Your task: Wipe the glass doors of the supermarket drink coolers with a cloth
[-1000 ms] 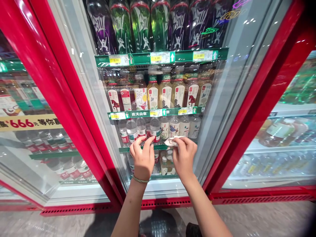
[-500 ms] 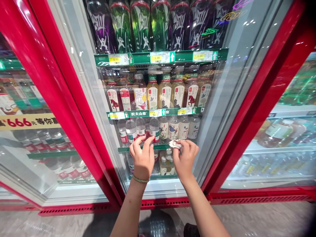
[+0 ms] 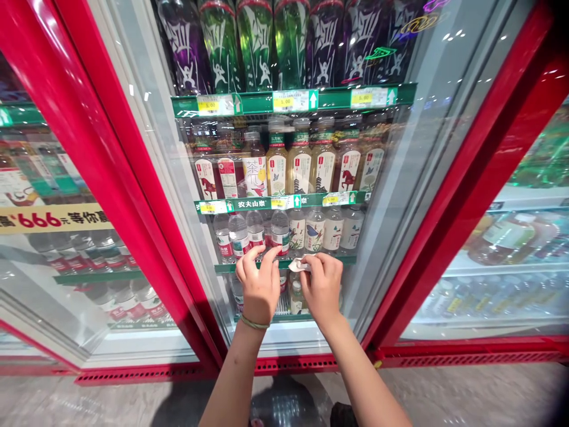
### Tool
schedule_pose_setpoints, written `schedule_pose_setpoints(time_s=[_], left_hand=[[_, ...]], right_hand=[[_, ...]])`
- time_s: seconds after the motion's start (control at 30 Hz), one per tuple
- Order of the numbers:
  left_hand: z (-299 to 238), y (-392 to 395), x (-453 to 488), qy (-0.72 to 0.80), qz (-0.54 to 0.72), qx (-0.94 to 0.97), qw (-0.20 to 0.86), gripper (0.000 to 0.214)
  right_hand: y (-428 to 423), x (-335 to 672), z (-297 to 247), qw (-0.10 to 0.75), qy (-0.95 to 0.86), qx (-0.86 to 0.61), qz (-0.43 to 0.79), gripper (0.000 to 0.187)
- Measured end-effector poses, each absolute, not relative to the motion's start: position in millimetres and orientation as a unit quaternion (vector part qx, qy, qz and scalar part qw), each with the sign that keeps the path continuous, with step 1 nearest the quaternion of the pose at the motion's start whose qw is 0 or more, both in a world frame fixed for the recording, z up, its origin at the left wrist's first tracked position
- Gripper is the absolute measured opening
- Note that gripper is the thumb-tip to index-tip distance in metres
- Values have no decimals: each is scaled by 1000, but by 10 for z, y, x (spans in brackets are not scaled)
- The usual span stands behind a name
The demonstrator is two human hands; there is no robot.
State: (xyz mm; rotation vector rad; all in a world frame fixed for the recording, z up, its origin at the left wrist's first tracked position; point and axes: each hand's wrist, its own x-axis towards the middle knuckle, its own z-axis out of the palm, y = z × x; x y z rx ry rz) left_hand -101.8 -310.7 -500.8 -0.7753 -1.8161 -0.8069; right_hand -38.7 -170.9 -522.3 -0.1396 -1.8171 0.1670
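Note:
My right hand (image 3: 322,287) is closed on a small white cloth (image 3: 299,265) and presses it against the glass door (image 3: 400,178) of a drinks fridge, low down near the third shelf. My left hand (image 3: 258,284) rests on the same glass just to the left, fingers spread and fingertips touching the pane, with a thin green band on its wrist. Behind the glass stand rows of water bottles (image 3: 280,231) and tea bottles (image 3: 300,166).
The fridge has red door frames (image 3: 133,196) on both sides, and neighbouring glass doors left and right show more bottles. Green shelf strips with price tags (image 3: 284,102) run across. A grey tiled floor (image 3: 466,397) lies below.
My right hand has slid the cloth leftward along the glass, closer to my left hand. The left hand has stayed in place.

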Motion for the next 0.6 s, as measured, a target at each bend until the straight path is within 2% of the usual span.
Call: schedule_pose_setpoints(time_s=[0.1,0.17,0.27,0.37,0.5,0.6], left_hand=[[-5001,-3125,-1006,-750,-338,-309,477,32],[-5001,-3144,-1003,-753,-342,-304,473,32],[-5011,-3178,-1010,-756,-344,-302,467,33],[-5020,-3206,-1021,-757,-343,-303,466,34],[-5029,-3221,-1027,-754,-341,-306,471,34],[-5038,-3221,-1035,-758,-342,-302,466,33]], right_hand=[[-1737,-369,-5132,610,-788,-13,80,28],[-1723,-363,-5110,627,-773,-32,92,31],[-1717,-392,-5189,642,-757,-76,98,24],[-1774,-436,-5282,630,-771,-48,82,21],[-1816,-438,-5234,609,-790,9,78,32],[-1759,-429,-5208,628,-774,-10,85,36]])
